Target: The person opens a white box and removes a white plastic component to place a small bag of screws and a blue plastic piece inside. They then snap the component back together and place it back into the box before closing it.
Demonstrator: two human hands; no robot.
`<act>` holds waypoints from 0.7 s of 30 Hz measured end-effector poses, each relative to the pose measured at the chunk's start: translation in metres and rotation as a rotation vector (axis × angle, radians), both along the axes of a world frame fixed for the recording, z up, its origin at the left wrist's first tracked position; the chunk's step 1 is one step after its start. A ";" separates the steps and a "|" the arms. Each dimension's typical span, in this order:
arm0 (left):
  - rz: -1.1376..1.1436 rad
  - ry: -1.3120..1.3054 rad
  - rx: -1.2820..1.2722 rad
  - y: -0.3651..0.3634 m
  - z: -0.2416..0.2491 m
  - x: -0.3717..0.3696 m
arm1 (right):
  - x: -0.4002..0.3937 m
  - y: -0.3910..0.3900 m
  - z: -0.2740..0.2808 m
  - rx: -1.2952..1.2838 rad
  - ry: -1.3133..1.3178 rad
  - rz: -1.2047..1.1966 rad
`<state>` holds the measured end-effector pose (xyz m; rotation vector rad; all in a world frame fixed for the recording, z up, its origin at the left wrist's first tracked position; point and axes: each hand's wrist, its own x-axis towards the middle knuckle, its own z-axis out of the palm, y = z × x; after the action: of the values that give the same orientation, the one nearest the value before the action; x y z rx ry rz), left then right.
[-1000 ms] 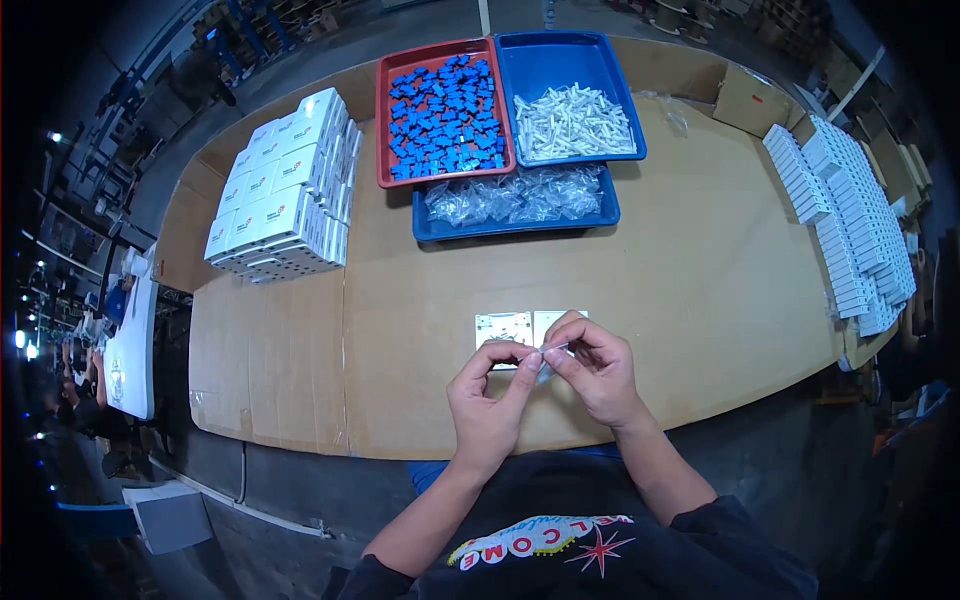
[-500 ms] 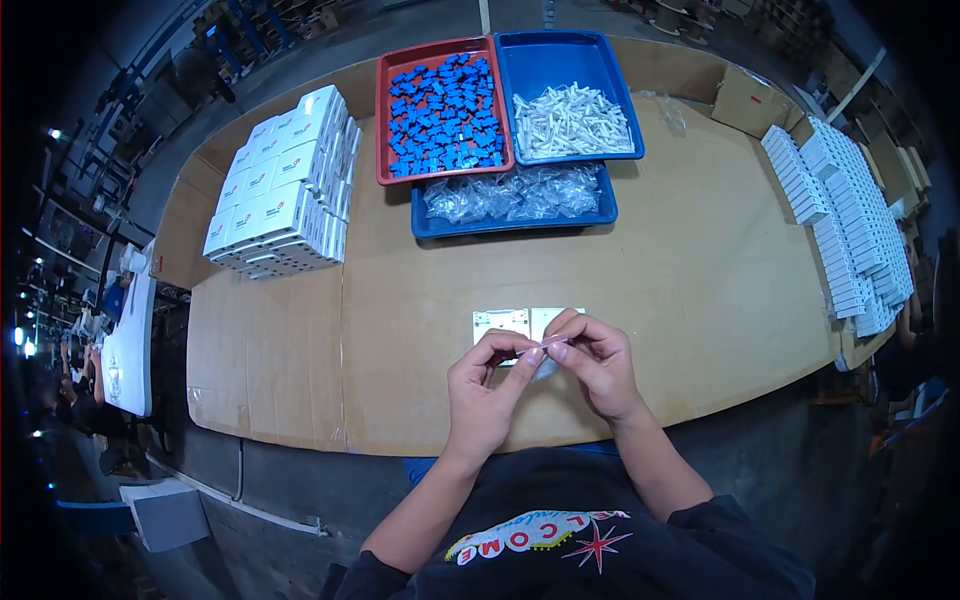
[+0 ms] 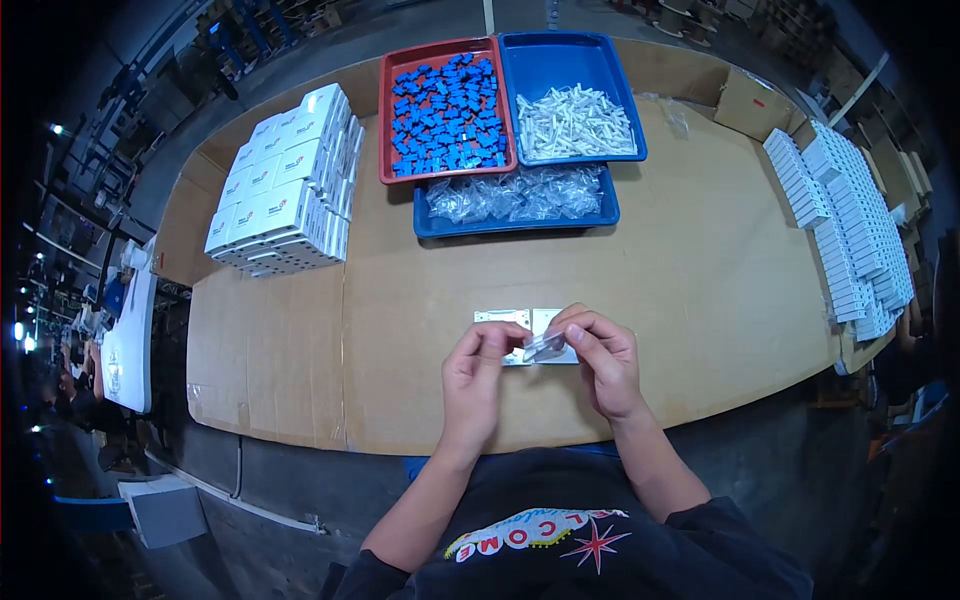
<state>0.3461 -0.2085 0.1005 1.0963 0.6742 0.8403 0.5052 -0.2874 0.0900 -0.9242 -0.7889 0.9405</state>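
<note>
A small clear plastic bag (image 3: 545,347) is pinched between the thumb and fingers of my right hand (image 3: 606,362). Beside it, my left hand (image 3: 475,385) has its thumb and index finger pressed together near the bag's left end; whether they hold any of it is too small to tell. Under and behind the hands an opened white box (image 3: 502,317) lies on the cardboard surface, its two halves side by side and partly covered by my fingers.
Ahead are a red tray (image 3: 399,177) of blue parts, a blue tray (image 3: 573,48) of white pieces and a lower blue tray (image 3: 518,230) of clear bags. White boxes (image 3: 270,210) are stacked left, more white boxes (image 3: 845,250) right. Cardboard walls (image 3: 670,70) edge the table.
My hands have moved slightly apart, the left one shifting left. The clear bag, bunched between both hands before, now shows more fully at my right fingertips.
</note>
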 end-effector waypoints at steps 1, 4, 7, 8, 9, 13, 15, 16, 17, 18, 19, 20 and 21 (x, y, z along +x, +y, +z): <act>0.001 -0.004 -0.057 0.004 0.003 -0.001 | 0.004 -0.001 0.002 -0.007 -0.026 0.004; -0.184 0.025 -0.260 0.011 -0.012 -0.010 | 0.009 -0.001 -0.002 0.014 -0.090 0.053; -0.342 -0.073 -0.464 0.006 -0.025 -0.010 | 0.010 0.001 -0.004 0.035 -0.138 0.091; -0.318 -0.071 -0.485 0.005 -0.025 -0.008 | 0.010 0.001 -0.004 0.036 -0.152 0.098; -0.294 -0.071 -0.506 0.004 -0.019 -0.006 | 0.012 0.000 -0.004 0.037 -0.164 0.095; -0.212 -0.095 -0.444 0.005 -0.027 -0.007 | 0.021 -0.004 -0.002 0.016 -0.152 0.099; -0.168 -0.114 -0.426 0.006 -0.028 -0.006 | 0.022 -0.003 0.000 -0.019 -0.144 0.107; -0.148 -0.123 -0.418 0.006 -0.028 -0.006 | 0.021 -0.003 0.002 -0.047 -0.155 0.110; -0.127 -0.122 -0.418 0.005 -0.026 -0.004 | 0.019 -0.005 0.003 -0.076 -0.164 0.111; -0.106 -0.120 -0.418 0.004 -0.021 -0.003 | 0.018 -0.006 0.003 -0.081 -0.129 0.133; -0.084 -0.119 -0.416 0.004 -0.019 -0.002 | 0.018 -0.007 0.003 -0.085 -0.096 0.156; -0.076 -0.117 -0.403 0.005 -0.022 -0.003 | 0.018 -0.008 0.003 -0.089 -0.064 0.179; -0.068 -0.116 -0.390 0.005 -0.027 -0.004 | 0.017 -0.007 0.002 -0.109 -0.071 0.164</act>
<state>0.3423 -0.2034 0.0731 0.7091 0.6664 0.6731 0.5222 -0.2945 0.0921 -1.0035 -0.8912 1.1077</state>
